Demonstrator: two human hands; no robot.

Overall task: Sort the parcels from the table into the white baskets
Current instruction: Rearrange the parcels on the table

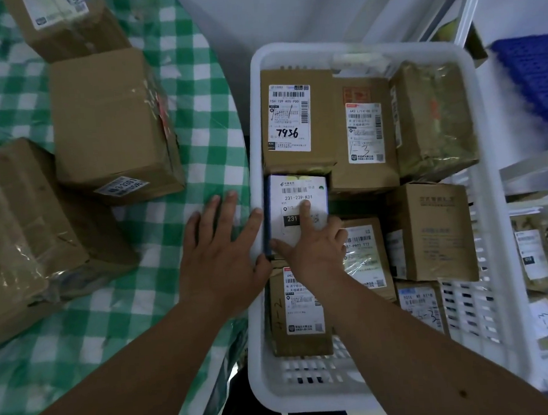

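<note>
A white basket point(251, 122) stands right of the table and holds several cardboard parcels with white labels. At its left side lies a small parcel point(289, 187) with a dark blue edge and a label reading 231-239-K01. My right hand point(313, 246) rests on this parcel, index finger stretched across the label and thumb at its near left corner. My left hand point(220, 249) lies flat with fingers spread on the table edge, its thumb touching the parcel's left side by the basket rim. Three brown parcels remain on the table, the nearest point(27, 235) at far left.
The table wears a green and white checked cloth point(204, 131). A middle parcel point(107, 121) and a far parcel point(69, 24) sit on it. A blue crate point(534, 79) and a white shelf frame point(533, 165) with more labelled packets stand at right.
</note>
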